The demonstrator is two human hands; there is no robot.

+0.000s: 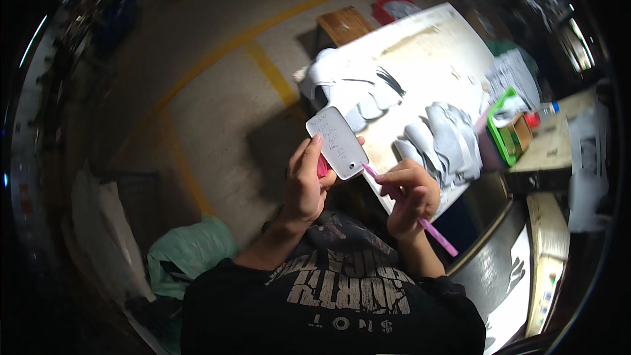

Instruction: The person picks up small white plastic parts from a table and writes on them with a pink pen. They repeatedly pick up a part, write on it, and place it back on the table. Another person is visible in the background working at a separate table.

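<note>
My left hand (pixel 306 181) grips a pale, rounded-corner slab (pixel 337 139) that looks like a phone back or phone case, with handwriting on its face and a small dark round spot near its lower end. Something red (pixel 323 166) shows between that hand's palm and the slab. A pink pen (pixel 439 237) is pinched in my right hand (pixel 413 195); its tip is close to the slab's lower right corner, and I cannot tell whether they touch. Beyond the hands, stacks of curved white-grey pieces (pixel 445 143) lie on the white table (pixel 420 46).
More white pieces (pixel 348 85) sit at the table's left edge. A green bin (pixel 506 125) with papers and a brown box stands on the right. Behind the table are a wooden stool (pixel 344 25) and a red crate (pixel 396 8). A green sack (pixel 194 248) rests at lower left.
</note>
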